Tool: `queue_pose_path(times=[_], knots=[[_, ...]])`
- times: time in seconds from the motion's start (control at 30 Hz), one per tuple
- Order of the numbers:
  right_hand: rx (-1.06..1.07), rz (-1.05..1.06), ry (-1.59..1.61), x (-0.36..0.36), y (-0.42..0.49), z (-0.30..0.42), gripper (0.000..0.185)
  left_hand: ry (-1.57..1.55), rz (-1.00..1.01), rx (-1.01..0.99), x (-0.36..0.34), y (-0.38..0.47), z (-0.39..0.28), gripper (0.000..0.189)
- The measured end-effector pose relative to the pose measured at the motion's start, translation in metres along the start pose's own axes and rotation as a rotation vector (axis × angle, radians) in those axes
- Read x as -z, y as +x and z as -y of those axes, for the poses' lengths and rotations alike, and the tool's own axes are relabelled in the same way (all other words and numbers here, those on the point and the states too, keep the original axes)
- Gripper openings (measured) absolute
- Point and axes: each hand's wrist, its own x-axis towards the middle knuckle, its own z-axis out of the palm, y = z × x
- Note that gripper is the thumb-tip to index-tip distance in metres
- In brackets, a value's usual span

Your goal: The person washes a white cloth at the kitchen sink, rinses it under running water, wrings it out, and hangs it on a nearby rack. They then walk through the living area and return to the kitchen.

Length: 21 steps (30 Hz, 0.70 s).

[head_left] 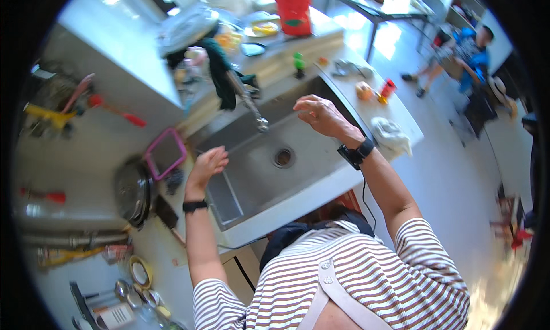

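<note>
A stainless steel sink basin [258, 175] lies before me, with a round drain [284, 157] in its floor. My left hand [209, 166] is raised above its left end, fingers loosely bent and nothing seen in them. Over the far right part of the basin, my right hand [320, 115] is held with curved, slightly spread fingers and no object in its grasp. Between the two hands, a metal faucet [253, 108] reaches over the sink from the back. A dark green cloth [218, 67] hangs beside the faucet's base.
A pink-framed item [166, 153] and a glass pot lid [132, 192] stand left of the sink. On the right counter are a white cloth [390, 133] and a red bottle [387, 89]. A red bag [292, 11] stands on the back ledge. Another person [459, 57] sits at far right.
</note>
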Motion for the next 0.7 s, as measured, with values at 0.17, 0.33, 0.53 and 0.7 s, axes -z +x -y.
queue_pose_path(times=[0.17, 0.33, 0.53, 0.7], knots=[[-0.394, -0.184, -0.094, 0.064, -0.151, -0.078, 0.019, -0.069, -0.037, 0.118, -0.031, -0.063, 0.058, 0.047], [-0.725, -0.279, -0.717, 0.103, -0.223, -0.137, 0.027, -0.226, 0.001, 0.118, -0.088, -0.067, 0.037, 0.045], [-0.792, -0.468, -0.085, 0.12, -0.206, -0.12, 0.024, -0.082, 0.282, -0.077, -0.207, -0.032, -0.021, 0.035], [-0.377, -0.521, 0.365, 0.204, -0.182, -0.043, 0.028, -0.094, 0.486, -0.146, -0.341, 0.001, -0.075, 0.047]])
